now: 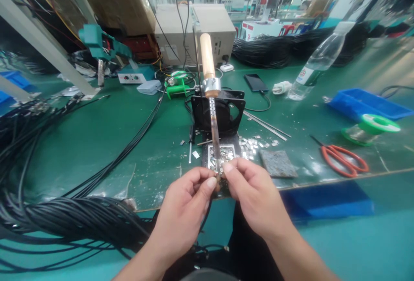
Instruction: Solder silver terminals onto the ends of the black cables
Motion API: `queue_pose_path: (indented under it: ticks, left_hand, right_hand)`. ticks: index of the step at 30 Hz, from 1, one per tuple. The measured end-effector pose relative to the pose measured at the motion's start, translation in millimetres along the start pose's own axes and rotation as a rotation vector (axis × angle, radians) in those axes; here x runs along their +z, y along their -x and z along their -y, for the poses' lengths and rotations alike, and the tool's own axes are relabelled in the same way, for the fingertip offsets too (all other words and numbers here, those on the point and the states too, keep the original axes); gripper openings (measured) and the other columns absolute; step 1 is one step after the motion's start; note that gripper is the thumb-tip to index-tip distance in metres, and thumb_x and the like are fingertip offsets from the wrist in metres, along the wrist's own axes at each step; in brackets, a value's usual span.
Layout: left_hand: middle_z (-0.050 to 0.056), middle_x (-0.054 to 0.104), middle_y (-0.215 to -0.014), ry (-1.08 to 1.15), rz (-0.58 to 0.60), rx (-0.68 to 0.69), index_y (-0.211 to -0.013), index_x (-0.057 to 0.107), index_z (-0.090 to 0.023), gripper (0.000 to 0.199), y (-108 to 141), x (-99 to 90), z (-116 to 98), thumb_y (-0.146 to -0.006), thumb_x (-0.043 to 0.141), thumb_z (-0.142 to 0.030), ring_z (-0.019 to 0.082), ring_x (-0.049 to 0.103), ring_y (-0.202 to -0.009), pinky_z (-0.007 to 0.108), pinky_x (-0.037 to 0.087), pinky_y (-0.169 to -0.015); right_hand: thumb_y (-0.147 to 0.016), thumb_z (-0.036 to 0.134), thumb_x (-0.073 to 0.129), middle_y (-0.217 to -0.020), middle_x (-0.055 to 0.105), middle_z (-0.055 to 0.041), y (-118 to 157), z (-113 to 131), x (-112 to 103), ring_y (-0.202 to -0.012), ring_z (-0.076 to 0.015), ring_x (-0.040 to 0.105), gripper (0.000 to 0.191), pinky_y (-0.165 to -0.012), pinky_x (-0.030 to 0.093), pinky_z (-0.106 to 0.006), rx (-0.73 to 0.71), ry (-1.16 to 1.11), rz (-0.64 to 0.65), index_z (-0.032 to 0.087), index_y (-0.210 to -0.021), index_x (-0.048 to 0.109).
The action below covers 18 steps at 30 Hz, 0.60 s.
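A soldering iron (213, 121) with a wooden handle (207, 54) is held upright by a metal clamp, its tip pointing down between my hands. My left hand (189, 203) is closed in a pinch just below the tip, on a black cable (207, 217) that hangs down from the fingers. Close beside it, my right hand (254, 192) is pinched too; whatever is between its fingertips is too small or hidden to tell. Under the tip is a small tray (209, 160) with metal bits. More small metal pieces (250, 146) lie scattered to its right.
Behind the iron stands a black fan (237, 115). To the right are a grey pad (278, 163), orange-handled scissors (344, 159), a solder spool (370, 129), a blue bin (365, 103) and a plastic bottle (318, 63). Bundled black cables (74, 220) hang over the left front edge.
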<state>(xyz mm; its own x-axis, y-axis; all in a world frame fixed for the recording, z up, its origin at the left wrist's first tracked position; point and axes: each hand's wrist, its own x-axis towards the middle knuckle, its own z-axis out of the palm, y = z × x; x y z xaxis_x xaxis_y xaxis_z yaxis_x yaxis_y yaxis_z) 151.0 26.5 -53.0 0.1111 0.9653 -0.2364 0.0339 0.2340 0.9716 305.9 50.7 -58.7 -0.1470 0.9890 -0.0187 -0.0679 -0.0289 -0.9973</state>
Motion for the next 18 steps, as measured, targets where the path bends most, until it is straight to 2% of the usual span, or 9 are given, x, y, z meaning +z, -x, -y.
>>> queue_pose_path:
  ticks: [18]
  left_hand:
    - [-0.010,0.041,-0.056,0.015,-0.003,0.001,-0.098,0.064,-0.020,0.027,-0.7,0.8,1.4,-0.099,0.062,-0.047,0.008,0.030,-0.047,0.019,0.024,-0.043]
  right_hand:
    - [-0.102,0.035,0.059,-0.058,0.042,0.0080,-0.1,-5.0,1.7,-0.053,-0.0101,0.033,0.035,-0.049,0.029,-0.025,-0.046,-0.023,-0.032,0.021,-0.070,0.055]
